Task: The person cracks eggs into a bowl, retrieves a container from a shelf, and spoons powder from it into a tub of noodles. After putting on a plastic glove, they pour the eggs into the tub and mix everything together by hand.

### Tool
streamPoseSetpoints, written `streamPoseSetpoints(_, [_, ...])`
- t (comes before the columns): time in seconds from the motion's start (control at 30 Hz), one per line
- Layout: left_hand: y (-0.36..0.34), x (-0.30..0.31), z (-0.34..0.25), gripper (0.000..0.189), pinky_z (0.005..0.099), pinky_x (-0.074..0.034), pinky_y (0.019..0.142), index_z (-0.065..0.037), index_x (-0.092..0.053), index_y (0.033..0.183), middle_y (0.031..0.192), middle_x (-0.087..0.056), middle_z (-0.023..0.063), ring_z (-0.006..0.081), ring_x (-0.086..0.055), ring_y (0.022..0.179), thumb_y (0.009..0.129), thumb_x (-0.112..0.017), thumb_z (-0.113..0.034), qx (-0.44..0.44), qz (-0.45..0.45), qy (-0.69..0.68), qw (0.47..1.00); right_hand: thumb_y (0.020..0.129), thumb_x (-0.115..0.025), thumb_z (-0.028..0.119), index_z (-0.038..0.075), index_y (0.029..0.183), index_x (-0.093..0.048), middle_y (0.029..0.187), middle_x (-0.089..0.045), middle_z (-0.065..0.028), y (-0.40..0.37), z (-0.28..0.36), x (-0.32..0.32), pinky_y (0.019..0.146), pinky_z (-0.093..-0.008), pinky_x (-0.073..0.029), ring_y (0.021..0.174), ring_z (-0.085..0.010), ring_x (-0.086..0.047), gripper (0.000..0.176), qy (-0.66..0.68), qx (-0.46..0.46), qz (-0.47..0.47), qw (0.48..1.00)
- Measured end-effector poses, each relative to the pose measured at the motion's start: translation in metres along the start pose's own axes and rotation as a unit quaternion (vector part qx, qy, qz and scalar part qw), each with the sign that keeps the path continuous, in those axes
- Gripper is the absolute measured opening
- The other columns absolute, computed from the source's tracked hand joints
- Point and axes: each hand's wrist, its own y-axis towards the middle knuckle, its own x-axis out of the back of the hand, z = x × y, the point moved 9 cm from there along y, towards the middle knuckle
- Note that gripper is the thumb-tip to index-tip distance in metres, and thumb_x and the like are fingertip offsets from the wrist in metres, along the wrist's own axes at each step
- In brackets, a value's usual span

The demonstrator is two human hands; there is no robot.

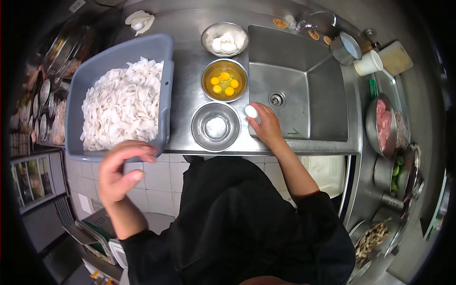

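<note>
A white egg [251, 111] is between the thumb and fingers of my right hand [266, 124], over the left edge of the sink. My left hand [122, 171] is raised near the front corner of the grey tub [167, 102], fingers curved and apart from the thumb, holding nothing. Pale strips [121, 107] fill much of that tub. Left of my right hand, an empty metal bowl [195, 124] rests on the counter. Behind it stands a bowl with several yolks [224, 76] in clear egg white. Farther back, another bowl holds several white eggs [228, 48].
The steel sink [280, 71] has a drain and a faucet [323, 20] at its back. A pot [346, 48] and a white container [368, 63] stand at its right corner. Farther right are bowls of meat [384, 126] and green vegetables [396, 173].
</note>
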Motion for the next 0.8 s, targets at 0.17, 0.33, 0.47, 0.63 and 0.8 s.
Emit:
streamPoseSetpoints(0.17, [-0.039,-0.068,0.084,0.029,0.0338,-0.052,0.084,0.003,-0.065,0.117,0.107,-0.071,0.0138,0.0188,-0.067,0.092,0.091,-0.068,-0.01,0.11,-0.065,-0.127,0.984,0.084,-0.073,0.019,0.006,0.128,-0.059,0.125,-0.063,-0.0146,0.009,0.019,0.022,0.095,-0.0423,-0.048,0.111,-0.0342,-0.059,0.048,0.012,0.021,-0.099,0.995])
streamPoseSetpoints(0.33, [-0.034,-0.094,0.127,0.024,0.0302,-0.051,0.085,-0.002,-0.067,0.115,0.108,-0.071,0.0076,0.0134,-0.066,0.091,0.092,-0.069,-0.007,0.169,-0.052,-0.093,0.98,0.085,-0.073,0.019,0.006,0.13,-0.057,0.124,-0.062,-0.0159,0.008,0.01,-0.024,0.096,-0.0445,-0.047,0.112,-0.0349,-0.058,0.05,-0.052,0.056,-0.02,0.997])
streamPoseSetpoints(0.47, [-0.001,-0.103,0.124,0.025,0.0294,-0.052,0.079,-0.003,-0.067,0.115,0.1,-0.071,0.0081,0.0144,-0.065,0.085,0.093,-0.069,-0.013,0.101,-0.064,-0.036,0.992,0.091,-0.068,0.021,0.002,0.131,-0.055,0.117,-0.065,-0.0136,0.012,0.002,-0.007,0.079,-0.0364,-0.054,0.097,-0.028,-0.065,0.047,0.12,-0.11,-0.037,0.986])
streamPoseSetpoints(0.63, [0.067,-0.111,0.111,0.032,0.0322,-0.052,0.073,-0.005,-0.066,0.118,0.1,-0.068,0.0108,0.0197,-0.065,0.078,0.09,-0.071,-0.02,0.012,-0.069,0.111,0.991,0.097,-0.061,0.027,0.002,0.123,-0.057,0.103,-0.067,-0.0088,0.041,0.004,-0.017,0.059,-0.0277,-0.051,0.075,-0.0132,-0.062,0.036,0.61,-0.281,0.055,0.739])
streamPoseSetpoints(0.8, [0.122,-0.113,0.119,0.043,0.0359,-0.053,0.073,-0.009,-0.062,0.127,0.107,-0.066,0.0112,0.0229,-0.065,0.077,0.088,-0.072,-0.023,-0.016,-0.125,0.161,0.979,0.102,-0.05,0.047,0.005,0.11,-0.061,0.082,-0.065,-0.0043,0.077,0.019,-0.046,0.045,-0.0271,-0.044,0.06,-0.0111,-0.055,0.044,0.594,-0.301,0.165,0.727])
